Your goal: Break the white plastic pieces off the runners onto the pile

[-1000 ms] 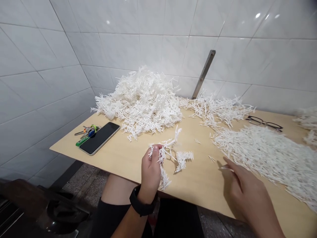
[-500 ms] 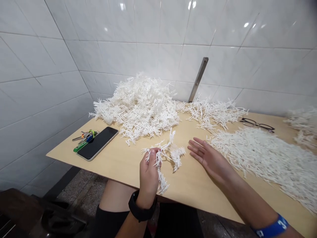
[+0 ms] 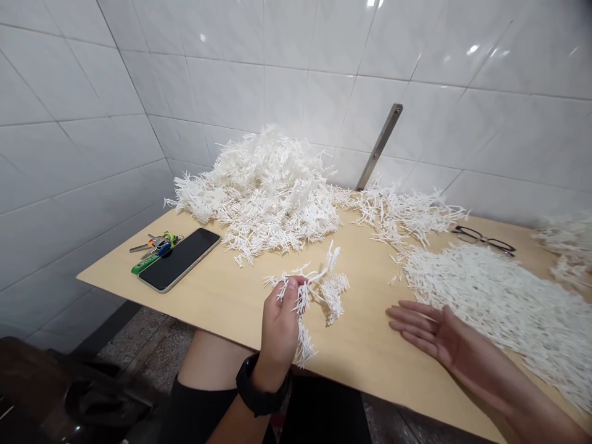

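At the far left of the table lie keys on a green tag, touching the near edge of a dark phone that lies face up with its screen off. Behind and to the right of the phone a tall pile of white plastic sprigs rises against the tiled wall.

In front of that pile, near the table's front edge, the left hand is raised with a black watch on its wrist. Its fingers and thumb are closed on a sprig, a branching white piece. One tuft hangs below the fist, and the others fan out up and to the right, above the wood.

Farther right a metal bar leans up the wall. Below it a lower heap of loose sprigs trails off from the tall pile.

The right hand is near the front edge, well apart from the left. It is open, the fingers straight and pointing left, and it holds nothing. Whether it rests on the wood or hovers just above it cannot be told. Just beside it, on its far side, starts a flat spread of thin white sticks that runs to the right edge of the view. Glasses lie folded behind the spread, and another clump of white pieces sits at the far right.
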`<state>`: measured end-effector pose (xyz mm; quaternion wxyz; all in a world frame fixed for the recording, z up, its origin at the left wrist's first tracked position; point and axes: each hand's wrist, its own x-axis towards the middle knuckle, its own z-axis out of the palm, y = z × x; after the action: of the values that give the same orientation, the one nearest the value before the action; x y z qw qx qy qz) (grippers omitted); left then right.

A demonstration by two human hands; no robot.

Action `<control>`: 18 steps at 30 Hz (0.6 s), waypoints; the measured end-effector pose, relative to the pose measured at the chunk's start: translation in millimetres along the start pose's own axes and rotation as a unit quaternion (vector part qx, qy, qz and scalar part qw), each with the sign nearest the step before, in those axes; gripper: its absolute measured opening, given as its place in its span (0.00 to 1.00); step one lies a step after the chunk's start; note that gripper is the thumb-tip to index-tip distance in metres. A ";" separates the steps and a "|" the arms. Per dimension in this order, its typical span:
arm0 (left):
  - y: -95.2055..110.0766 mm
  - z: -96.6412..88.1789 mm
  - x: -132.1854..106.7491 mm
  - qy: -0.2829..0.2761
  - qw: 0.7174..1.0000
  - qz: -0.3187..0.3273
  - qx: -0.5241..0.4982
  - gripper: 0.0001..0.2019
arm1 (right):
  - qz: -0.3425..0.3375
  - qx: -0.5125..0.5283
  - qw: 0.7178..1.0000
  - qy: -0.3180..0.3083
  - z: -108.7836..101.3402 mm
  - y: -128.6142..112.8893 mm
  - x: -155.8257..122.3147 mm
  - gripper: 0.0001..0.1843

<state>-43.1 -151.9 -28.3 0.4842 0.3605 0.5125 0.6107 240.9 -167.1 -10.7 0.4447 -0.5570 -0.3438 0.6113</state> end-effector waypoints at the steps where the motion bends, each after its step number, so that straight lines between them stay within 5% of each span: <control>1: 1.5 0.2 -0.7 -0.002 1.000 -0.004 0.006 0.23 | -0.025 -0.018 0.999 0.031 -3.4 1.0 1.0 0.28; 4: 5.8 1.0 -3.0 -0.014 0.999 -0.009 0.047 0.22 | -0.140 -0.064 0.977 0.146 -8.1 -2.5 5.9 0.20; 6: 7.4 1.8 -4.1 -0.030 0.997 -0.007 0.070 0.23 | -0.181 -0.068 0.969 0.157 -1.0 -6.5 4.9 0.18; 14: 10.9 3.7 -6.8 -0.115 0.987 0.064 0.093 0.15 | -0.197 -0.216 0.956 -0.037 102.7 -0.6 -19.0 0.22; 18: 12.7 2.2 -10.0 -0.179 0.976 0.076 0.098 0.14 | -0.165 -0.235 0.953 -0.098 132.6 11.7 -15.9 0.27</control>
<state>-41.1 -160.9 -14.8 0.4822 0.5477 0.4460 0.5183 107.9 -176.2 3.5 0.3599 -0.5189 -0.6067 0.4828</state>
